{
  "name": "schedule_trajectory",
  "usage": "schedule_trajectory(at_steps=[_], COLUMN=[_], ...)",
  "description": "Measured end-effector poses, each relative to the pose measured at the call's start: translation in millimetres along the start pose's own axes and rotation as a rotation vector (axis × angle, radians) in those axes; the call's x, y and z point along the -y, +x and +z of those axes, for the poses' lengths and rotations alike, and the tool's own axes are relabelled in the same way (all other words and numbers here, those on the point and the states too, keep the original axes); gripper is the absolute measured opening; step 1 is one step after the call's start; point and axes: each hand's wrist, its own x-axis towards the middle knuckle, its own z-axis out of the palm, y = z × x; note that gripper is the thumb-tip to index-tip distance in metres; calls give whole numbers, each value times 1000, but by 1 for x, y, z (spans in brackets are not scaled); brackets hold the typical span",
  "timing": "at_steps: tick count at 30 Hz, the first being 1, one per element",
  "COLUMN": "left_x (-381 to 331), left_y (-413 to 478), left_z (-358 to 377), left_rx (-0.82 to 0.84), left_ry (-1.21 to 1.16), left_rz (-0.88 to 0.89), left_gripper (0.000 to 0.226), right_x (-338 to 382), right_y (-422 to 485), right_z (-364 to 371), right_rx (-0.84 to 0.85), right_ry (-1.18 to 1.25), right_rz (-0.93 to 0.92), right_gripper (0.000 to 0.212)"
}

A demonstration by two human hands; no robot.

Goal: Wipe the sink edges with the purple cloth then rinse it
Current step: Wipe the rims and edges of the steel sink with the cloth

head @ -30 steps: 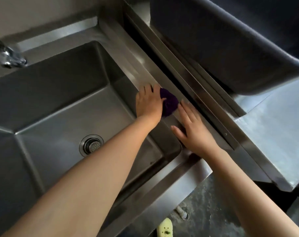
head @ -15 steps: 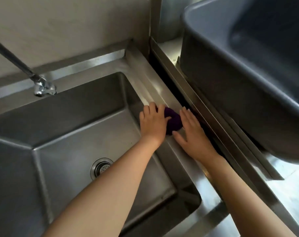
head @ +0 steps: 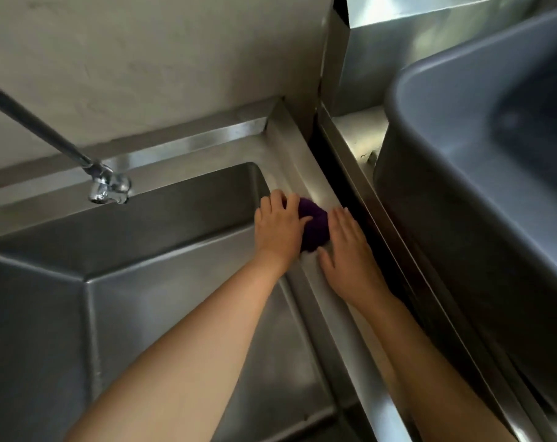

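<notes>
A bunched purple cloth (head: 315,223) lies on the right rim of the steel sink (head: 306,173), near the back right corner. My left hand (head: 278,228) presses on the cloth's left side, its fingers curled over the cloth. My right hand (head: 347,250) lies flat on the rim with fingers together, touching the cloth's right side. Part of the cloth is hidden under my left hand. The tap (head: 106,185) hangs over the basin at the back left, with no water running.
A large grey plastic tub (head: 462,186) stands on the steel counter to the right, across a dark gap (head: 337,189) beside the sink rim. A plain wall rises behind the sink. The deep basin lies left of my arms.
Both hands and the cloth have slid along the right rim toward the back corner. My right hand has closed up against the cloth. The view has tilted up toward the wall and tap.
</notes>
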Motion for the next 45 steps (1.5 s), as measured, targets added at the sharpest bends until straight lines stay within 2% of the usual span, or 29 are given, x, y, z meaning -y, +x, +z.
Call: schedule_trajectory(at_steps=[6,13,29,32,36,40,45], left_x=[13,26,54,62,87,131,182], left_y=[27,58,112,112,101,65,23], left_z=[-1,0,-1,-4,-19,-32,-29], left_rx=[-15,-34,-96,-74,-79,-208,-141], left_ry=[37,29,6,-33,-209,-155,-5], left_rz=[-3,-12,7,29,69,-62,-277], left_gripper=[43,40,35,42,57,64,69], right_x=[3,9,31,32,38,54,59], right_y=[30,69,137,138,139,146,164], right_z=[3,8,12,12,13,23,27], right_rx=[5,-23,-59,-82,-142,-68,-92], right_ry=[-57,-96,-155,-147,-135,-157,-328], right_rz=[-23,-28,-38,-25,-24,-162,-157], right_gripper=[73,65,69,67,69,74,69])
